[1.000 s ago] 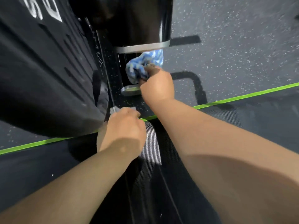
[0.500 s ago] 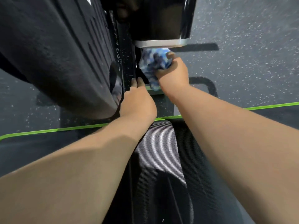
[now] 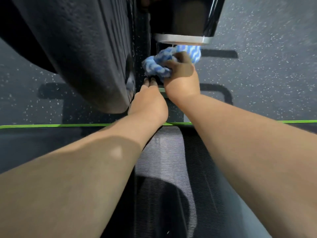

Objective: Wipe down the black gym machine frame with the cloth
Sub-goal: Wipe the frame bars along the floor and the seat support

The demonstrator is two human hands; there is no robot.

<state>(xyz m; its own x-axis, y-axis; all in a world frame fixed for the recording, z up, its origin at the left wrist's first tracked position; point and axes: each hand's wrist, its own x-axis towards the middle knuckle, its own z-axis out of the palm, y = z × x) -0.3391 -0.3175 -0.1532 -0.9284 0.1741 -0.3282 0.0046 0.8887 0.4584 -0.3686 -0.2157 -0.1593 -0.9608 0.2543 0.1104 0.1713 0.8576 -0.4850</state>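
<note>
Cloth [image 3: 159, 66] is bunched in right hand [image 3: 181, 78] and pressed to frame [image 3: 142, 40], just beyond left hand [image 3: 149, 102].
Right hand is clamped round the cloth; left hand is laid flat, fingers straight, against the frame. Cloth is judged soft, light, compressible; best gripped as a wad. Frame is judged rigid. No writing can be read.

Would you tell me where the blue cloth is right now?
In the head view, upper centre: the cloth is bunched in the right hand, just below the silver band and above the left hand.
</note>
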